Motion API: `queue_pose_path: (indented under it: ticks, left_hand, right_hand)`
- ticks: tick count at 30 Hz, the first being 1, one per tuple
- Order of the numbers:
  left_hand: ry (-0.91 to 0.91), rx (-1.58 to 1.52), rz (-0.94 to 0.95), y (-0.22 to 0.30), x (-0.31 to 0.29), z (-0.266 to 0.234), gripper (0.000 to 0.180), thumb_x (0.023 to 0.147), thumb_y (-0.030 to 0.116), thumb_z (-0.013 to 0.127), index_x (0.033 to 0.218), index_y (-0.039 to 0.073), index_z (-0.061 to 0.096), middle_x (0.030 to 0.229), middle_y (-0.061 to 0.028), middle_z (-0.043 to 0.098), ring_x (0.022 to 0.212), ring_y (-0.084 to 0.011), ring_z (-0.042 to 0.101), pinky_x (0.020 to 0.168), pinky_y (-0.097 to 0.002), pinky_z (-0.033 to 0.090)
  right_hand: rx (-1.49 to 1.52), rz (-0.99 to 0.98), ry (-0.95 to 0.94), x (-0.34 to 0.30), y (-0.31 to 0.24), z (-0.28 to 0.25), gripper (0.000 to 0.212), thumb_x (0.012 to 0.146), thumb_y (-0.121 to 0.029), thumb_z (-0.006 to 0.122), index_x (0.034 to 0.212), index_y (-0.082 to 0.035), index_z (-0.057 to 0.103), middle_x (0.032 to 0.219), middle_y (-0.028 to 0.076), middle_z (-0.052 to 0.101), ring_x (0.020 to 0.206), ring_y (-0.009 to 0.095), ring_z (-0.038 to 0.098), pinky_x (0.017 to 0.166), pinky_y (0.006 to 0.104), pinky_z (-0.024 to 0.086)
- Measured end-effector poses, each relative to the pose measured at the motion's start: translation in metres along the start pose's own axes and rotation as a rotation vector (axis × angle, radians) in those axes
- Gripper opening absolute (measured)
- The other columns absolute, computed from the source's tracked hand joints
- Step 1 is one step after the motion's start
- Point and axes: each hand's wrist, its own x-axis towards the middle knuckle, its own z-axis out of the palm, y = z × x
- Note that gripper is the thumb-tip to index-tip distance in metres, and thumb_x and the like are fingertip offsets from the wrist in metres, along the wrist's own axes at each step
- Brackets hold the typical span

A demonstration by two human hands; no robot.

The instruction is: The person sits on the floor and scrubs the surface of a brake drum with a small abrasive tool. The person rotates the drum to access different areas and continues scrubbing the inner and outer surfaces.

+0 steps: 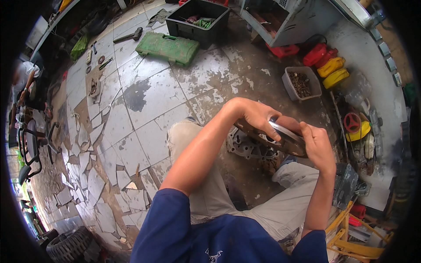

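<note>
Both my hands grip a round metal machine part (291, 136), held tilted above my lap, with a dark disc and a shiny raised ring. My left hand (256, 116) wraps its far left side, thumb lying near the ring. On the right edge, my right hand (316, 144) is closed with bent fingers; some fingertips are hidden behind the part. Beneath it, between my legs, a grey metal casting (241, 147) with bolt holes rests low near the floor, partly covered by the held part. I cannot make out the exact kind of either piece.
A green tool case (167, 48), a black crate (199, 22) and a hammer (128, 36) lie ahead. To the right stand a tub of small metal pieces (301, 83) and yellow containers (333, 72). Broken tiles (94, 184) cover the left floor; a person (28, 81) sits far left.
</note>
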Motion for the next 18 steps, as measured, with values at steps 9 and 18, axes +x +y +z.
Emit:
queue_pose_path:
  ticks: [9, 18]
  left_hand:
    - [-0.042, 0.102, -0.125, 0.011, 0.001, -0.005, 0.075, 0.077, 0.057, 0.075, 0.127, 0.003, 0.059, 0.115, -0.0157, 0.067, 0.107, -0.0253, 0.063, 0.09, -0.0343, 0.048]
    - [0.019, 0.115, -0.063, 0.004, 0.005, -0.003, 0.074, 0.077, 0.056, 0.075, 0.125, 0.002, 0.059, 0.11, -0.0163, 0.068, 0.103, -0.0265, 0.064, 0.087, -0.0357, 0.049]
  right_hand:
    - [-0.103, -0.013, 0.038, -0.003, 0.005, 0.006, 0.037, 0.102, -0.026, 0.053, 0.097, 0.008, 0.066, 0.083, 0.026, 0.065, 0.076, 0.038, 0.065, 0.07, 0.0395, 0.049]
    - [-0.24, 0.038, -0.053, 0.0, -0.002, -0.001, 0.035, 0.102, -0.026, 0.051, 0.101, 0.006, 0.066, 0.077, 0.025, 0.063, 0.066, 0.032, 0.063, 0.067, 0.0375, 0.049]
